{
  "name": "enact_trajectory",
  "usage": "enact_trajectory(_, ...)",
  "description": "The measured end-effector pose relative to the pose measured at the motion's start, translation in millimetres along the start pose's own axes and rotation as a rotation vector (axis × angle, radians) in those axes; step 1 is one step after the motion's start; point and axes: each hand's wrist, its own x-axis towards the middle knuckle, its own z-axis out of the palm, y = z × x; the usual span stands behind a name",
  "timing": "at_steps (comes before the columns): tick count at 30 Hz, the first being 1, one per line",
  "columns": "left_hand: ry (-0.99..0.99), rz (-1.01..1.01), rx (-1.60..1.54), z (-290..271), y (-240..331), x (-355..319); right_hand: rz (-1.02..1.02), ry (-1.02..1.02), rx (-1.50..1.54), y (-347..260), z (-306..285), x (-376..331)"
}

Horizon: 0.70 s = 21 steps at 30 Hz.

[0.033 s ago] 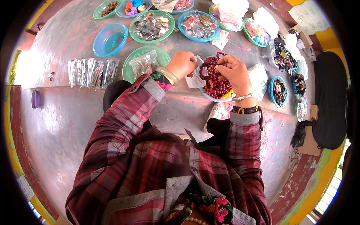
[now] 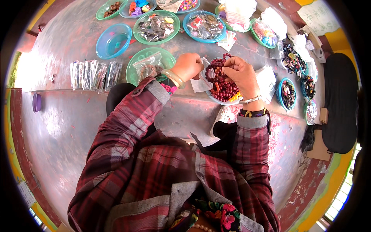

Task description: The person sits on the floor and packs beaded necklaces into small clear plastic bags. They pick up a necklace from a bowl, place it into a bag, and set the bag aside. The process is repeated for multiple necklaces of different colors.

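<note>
A bowl of dark red bead strings [image 2: 225, 89], with some yellow beads at its near edge, stands before me. Over its left side is a small clear plastic bag [image 2: 201, 82]. My left hand [image 2: 189, 66] is closed, its fingertips pinching the upper part of this bag. Just above the beads, my right hand [image 2: 242, 75] has thumb and fingers pressed together; what lies between them is hidden. A green bowl [image 2: 133, 62] with a clear zip bag [image 2: 148, 65] of brownish items in it sits left of my left hand.
Packed slim items [image 2: 96, 75] lie in a row at left, near an empty blue bowl [image 2: 113, 41]. Several bowls of small goods, among them a green one [image 2: 174, 30], line the far side. White packets [image 2: 266, 83] and a blue basket [image 2: 286, 94] are at right.
</note>
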Motion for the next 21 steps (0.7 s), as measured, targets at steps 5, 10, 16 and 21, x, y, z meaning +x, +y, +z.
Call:
enact_trajectory(5, -0.034, 0.016, -0.084, 3, -3, 2, -0.013, -0.071, -0.052, 4, 8, 3)
enact_trajectory(10, -0.076, -0.046, -0.229, 3, 5, -4, -0.183, -0.019, -0.329, 24, 15, 9)
enact_trajectory(16, -0.066, 0.044, -0.211, 1, -4, 1, -0.196, 0.037, -0.361, 27, 17, 11)
enact_trajectory(21, -0.085, -0.054, -0.448, -3, 2, -3, -0.193, 0.096, -0.243, 24, 6, 11)
